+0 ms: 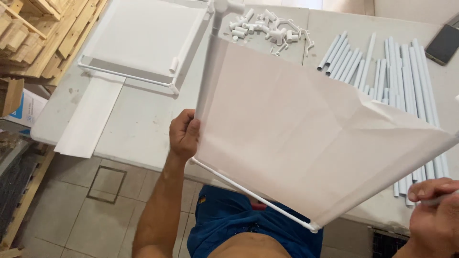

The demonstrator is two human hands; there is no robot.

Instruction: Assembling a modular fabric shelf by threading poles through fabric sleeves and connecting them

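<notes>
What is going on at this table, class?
A person holds up a white fabric shelf panel framed by thin white tubes. The left hand grips its sleeved edge; the right hand pinches a tube at the far corner. On the grey table lie a finished panel, loose white tubes and plastic connectors.

— How's the light?
— Bright, even daylight; the white fabric panel (306,129) nearly washes out, with only soft creases shading it.
— Sharp?
— Mostly (the right hand (435,217) blurs at the corner), and shadows under the table (138,124) stay faint.
</notes>
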